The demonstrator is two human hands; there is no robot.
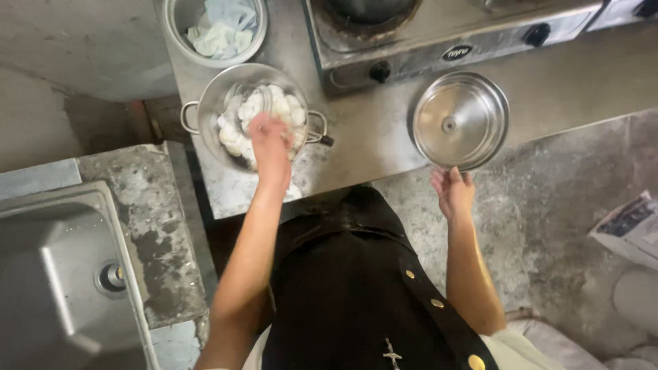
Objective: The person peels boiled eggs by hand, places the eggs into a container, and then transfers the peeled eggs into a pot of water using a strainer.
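Note:
A steel pot [212, 96] with two side handles stands on the steel counter and holds several white peeled pieces [264, 106]. My left hand [269, 142] reaches into the pot from its near side, fingers down among the pieces; whether it grips one is hidden. My right hand [452, 190] holds the near rim of a round steel lid [460, 120], which lies upside down at the counter's front edge.
A steel bowl [177, 31] with pale scraps sits behind the pot. A gas stove [439, 41] with black knobs fills the back of the counter [370, 137]. A steel sink [62, 260] lies to the left. Folded newspaper [630, 229] lies on the floor at right.

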